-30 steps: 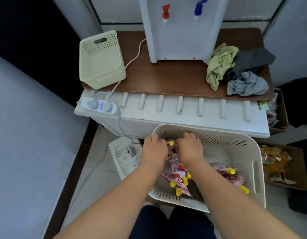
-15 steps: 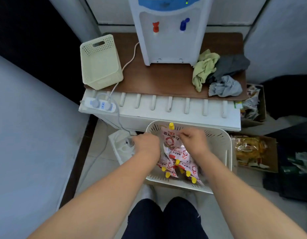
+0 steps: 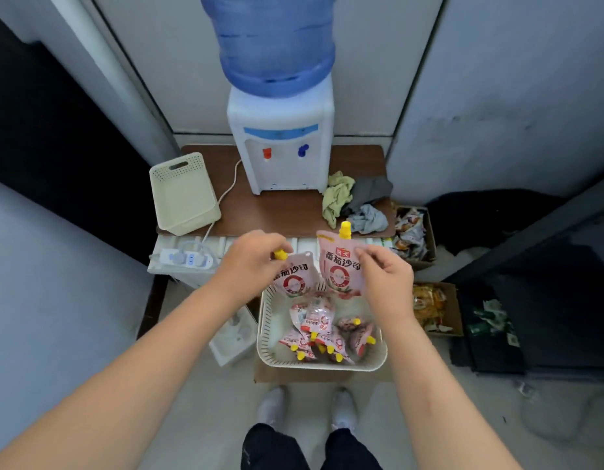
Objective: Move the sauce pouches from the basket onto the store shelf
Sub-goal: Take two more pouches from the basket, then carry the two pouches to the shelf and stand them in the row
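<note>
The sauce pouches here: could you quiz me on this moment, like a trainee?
1. True or false: each hand holds one pouch.
2. Where does the left hand grip its pouch? A) bottom edge B) yellow spout C) middle
3. Where do the remaining pouches lie?

Key:
1. True; the right hand pinches the other pouch at its upper side.
2. B
3. In the white basket on the floor, below the hands.

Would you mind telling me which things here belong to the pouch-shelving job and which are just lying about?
Job: left hand holding a sauce pouch; right hand holding another pouch; white basket with more pouches.
Lying about: water dispenser, cream bin, rags, power strip, snack boxes.
</note>
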Action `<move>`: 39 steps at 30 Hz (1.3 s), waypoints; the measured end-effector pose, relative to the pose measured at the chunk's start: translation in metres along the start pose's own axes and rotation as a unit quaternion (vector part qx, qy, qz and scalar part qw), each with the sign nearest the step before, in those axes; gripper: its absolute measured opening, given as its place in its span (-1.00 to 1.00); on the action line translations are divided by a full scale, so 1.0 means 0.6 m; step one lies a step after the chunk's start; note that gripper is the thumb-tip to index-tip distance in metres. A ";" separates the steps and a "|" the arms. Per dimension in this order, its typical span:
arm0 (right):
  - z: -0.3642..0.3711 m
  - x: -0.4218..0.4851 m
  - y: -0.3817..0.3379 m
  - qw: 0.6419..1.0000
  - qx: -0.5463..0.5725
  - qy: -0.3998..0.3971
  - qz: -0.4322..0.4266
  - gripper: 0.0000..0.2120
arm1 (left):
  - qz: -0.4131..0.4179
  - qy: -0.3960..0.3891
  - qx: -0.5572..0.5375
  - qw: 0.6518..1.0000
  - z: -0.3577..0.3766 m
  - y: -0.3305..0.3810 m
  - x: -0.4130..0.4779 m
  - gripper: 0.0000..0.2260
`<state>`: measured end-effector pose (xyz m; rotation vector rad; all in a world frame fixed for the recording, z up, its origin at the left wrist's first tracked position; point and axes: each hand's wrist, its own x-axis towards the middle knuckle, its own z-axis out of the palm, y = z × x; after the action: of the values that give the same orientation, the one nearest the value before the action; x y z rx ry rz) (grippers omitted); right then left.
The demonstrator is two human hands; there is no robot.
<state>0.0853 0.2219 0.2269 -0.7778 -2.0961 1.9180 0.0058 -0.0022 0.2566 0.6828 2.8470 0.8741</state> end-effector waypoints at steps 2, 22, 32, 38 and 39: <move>-0.006 -0.027 -0.041 0.999 0.031 0.038 -0.016 -0.87 | 0.007 0.053 -0.104 0.993 -0.041 0.024 -0.006 -0.79; -0.156 -0.356 -0.259 0.922 0.118 0.321 -0.182 -0.88 | 0.206 -0.060 -0.456 0.864 -0.208 0.329 -0.056 -0.80; -0.424 -0.562 -0.259 0.823 0.096 0.512 -0.224 -0.86 | 0.334 -0.188 -0.502 0.775 -0.084 0.645 -0.174 -0.79; -0.540 -0.697 -0.210 0.772 0.042 0.595 -0.221 -0.86 | 0.421 -0.308 -0.455 0.722 0.011 0.816 -0.290 -0.77; -0.554 -0.720 -0.199 0.759 0.037 0.611 -0.221 -0.85 | 0.429 -0.323 -0.453 0.712 0.029 0.839 -0.310 -0.76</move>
<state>0.5792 0.2920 0.4770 -0.9850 -1.1594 0.7599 0.3731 0.2960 0.5109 1.6672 1.1181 1.5099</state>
